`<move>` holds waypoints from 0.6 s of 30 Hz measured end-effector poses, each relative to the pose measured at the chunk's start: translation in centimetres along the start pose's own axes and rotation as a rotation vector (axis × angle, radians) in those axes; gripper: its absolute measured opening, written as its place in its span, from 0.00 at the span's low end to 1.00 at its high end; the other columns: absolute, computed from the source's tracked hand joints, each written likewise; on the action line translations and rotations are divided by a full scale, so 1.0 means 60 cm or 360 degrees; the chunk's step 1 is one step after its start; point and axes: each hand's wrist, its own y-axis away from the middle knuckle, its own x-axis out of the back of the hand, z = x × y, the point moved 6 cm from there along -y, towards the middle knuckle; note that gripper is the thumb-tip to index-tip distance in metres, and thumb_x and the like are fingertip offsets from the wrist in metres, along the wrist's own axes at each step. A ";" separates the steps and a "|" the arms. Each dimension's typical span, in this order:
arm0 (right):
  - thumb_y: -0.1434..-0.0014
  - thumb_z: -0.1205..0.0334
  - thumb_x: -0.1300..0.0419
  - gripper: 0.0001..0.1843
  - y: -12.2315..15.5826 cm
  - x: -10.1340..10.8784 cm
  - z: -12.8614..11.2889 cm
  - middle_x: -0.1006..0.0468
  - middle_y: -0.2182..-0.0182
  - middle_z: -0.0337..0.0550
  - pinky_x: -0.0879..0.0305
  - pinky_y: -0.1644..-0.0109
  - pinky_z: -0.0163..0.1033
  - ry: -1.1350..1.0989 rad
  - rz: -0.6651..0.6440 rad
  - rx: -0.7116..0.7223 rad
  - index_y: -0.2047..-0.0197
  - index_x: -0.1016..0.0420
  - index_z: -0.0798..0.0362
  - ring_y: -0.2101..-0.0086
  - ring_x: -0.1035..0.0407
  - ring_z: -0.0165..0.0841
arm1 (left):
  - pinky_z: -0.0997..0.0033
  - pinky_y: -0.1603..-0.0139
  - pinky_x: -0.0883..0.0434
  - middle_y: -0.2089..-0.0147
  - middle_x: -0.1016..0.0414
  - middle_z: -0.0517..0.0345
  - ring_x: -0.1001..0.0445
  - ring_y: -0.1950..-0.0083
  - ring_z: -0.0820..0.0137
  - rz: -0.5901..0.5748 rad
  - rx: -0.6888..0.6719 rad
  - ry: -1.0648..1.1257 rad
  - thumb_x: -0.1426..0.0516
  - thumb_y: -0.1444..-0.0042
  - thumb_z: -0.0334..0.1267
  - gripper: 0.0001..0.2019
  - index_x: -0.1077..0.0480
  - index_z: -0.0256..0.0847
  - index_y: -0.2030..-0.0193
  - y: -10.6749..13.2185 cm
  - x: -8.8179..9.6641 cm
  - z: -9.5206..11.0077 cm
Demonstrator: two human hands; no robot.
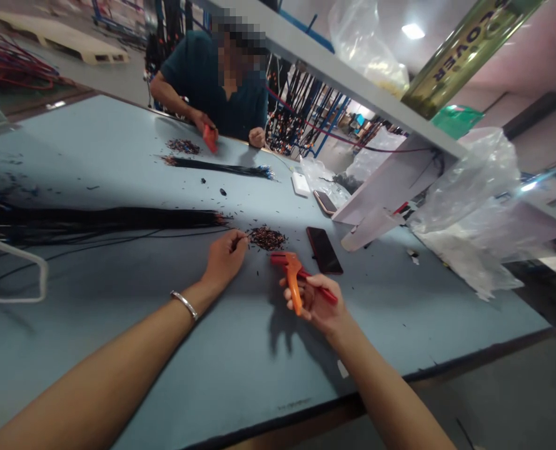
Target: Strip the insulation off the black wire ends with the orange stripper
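Note:
My left hand (226, 257) is closed in a pinch beside a small pile of dark and copper-coloured scraps (267, 238). A thin black cable (179, 234) runs from the left to its fingers, and its tip barely shows. My right hand (322, 306) grips a wire stripper (293, 275) with orange and red handles, its red jaws just in front of the pile. The handles stand apart in the palm. Behind my left hand lies a thick bundle of black cables (118, 217) with copper-coloured ends facing right.
Across the table (132, 350), a person (212, 81) holds a red tool (209, 138) near another scrap pile (182, 146) and a shorter cable bundle (216, 166). A dark phone (324, 250) lies right of my pile. A white shelf upright (390, 181) and plastic bags (475, 181) occupy the right side.

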 end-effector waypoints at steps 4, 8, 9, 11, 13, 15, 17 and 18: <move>0.48 0.63 0.55 0.22 0.013 0.001 -0.021 0.21 0.73 0.53 0.37 0.84 0.29 0.0003 0.0065 0.0085 0.55 0.30 0.66 0.73 0.23 0.37 | 0.75 0.74 0.43 0.79 0.37 0.64 0.39 0.76 0.73 0.0014 0.0004 -0.0005 0.49 0.48 0.40 0.08 0.33 0.39 0.71 -0.001 0.000 -0.004; 0.50 0.60 0.53 0.24 0.037 -0.014 0.041 0.21 0.72 0.55 0.39 0.86 0.30 0.0035 -0.0115 -0.0212 0.55 0.30 0.66 0.73 0.23 0.39 | 0.75 0.74 0.43 0.79 0.38 0.64 0.40 0.76 0.74 0.0004 0.0013 -0.0005 0.49 0.48 0.40 0.09 0.32 0.39 0.71 -0.001 -0.002 -0.006; 0.51 0.59 0.53 0.24 0.038 -0.016 0.056 0.21 0.72 0.55 0.39 0.87 0.30 0.0017 -0.0150 -0.0267 0.56 0.30 0.66 0.74 0.23 0.39 | 0.75 0.74 0.43 0.79 0.38 0.65 0.40 0.76 0.74 0.0004 0.0017 -0.0020 0.49 0.47 0.40 0.09 0.32 0.39 0.71 -0.001 -0.002 -0.006; 0.51 0.59 0.53 0.24 0.030 -0.018 0.072 0.21 0.72 0.56 0.40 0.87 0.30 -0.0012 -0.0181 -0.0305 0.56 0.31 0.66 0.74 0.24 0.40 | 0.75 0.74 0.43 0.79 0.38 0.65 0.40 0.76 0.74 0.0005 0.0016 -0.0040 0.49 0.47 0.40 0.09 0.32 0.38 0.71 0.000 0.000 -0.005; 0.50 0.59 0.54 0.24 0.011 -0.019 0.065 0.21 0.72 0.57 0.39 0.86 0.30 -0.0026 -0.0156 -0.0285 0.55 0.31 0.67 0.73 0.24 0.40 | 0.75 0.74 0.43 0.79 0.38 0.65 0.40 0.76 0.74 0.0007 0.0010 -0.0034 0.49 0.47 0.40 0.09 0.32 0.39 0.71 0.000 0.001 -0.003; 0.48 0.60 0.55 0.24 -0.010 -0.016 0.038 0.20 0.71 0.55 0.35 0.83 0.31 -0.0063 -0.0071 -0.0167 0.54 0.32 0.66 0.73 0.24 0.38 | 0.75 0.74 0.43 0.79 0.38 0.64 0.40 0.76 0.74 0.0006 0.0008 -0.0022 0.49 0.48 0.40 0.09 0.33 0.39 0.72 0.001 0.002 -0.001; 0.47 0.62 0.55 0.22 -0.024 -0.012 0.007 0.20 0.70 0.54 0.33 0.81 0.30 -0.0094 0.0020 -0.0069 0.54 0.31 0.66 0.72 0.24 0.36 | 0.75 0.74 0.43 0.79 0.38 0.64 0.40 0.76 0.73 0.0000 0.0018 -0.0023 0.49 0.48 0.40 0.09 0.33 0.39 0.72 0.001 0.002 -0.001; 0.47 0.63 0.55 0.22 -0.026 -0.008 -0.005 0.20 0.70 0.53 0.31 0.78 0.31 -0.0103 0.0071 -0.0029 0.54 0.31 0.66 0.71 0.24 0.36 | 0.75 0.74 0.43 0.79 0.38 0.64 0.40 0.76 0.74 0.0000 0.0018 -0.0025 0.49 0.48 0.40 0.09 0.33 0.38 0.72 0.001 0.002 0.000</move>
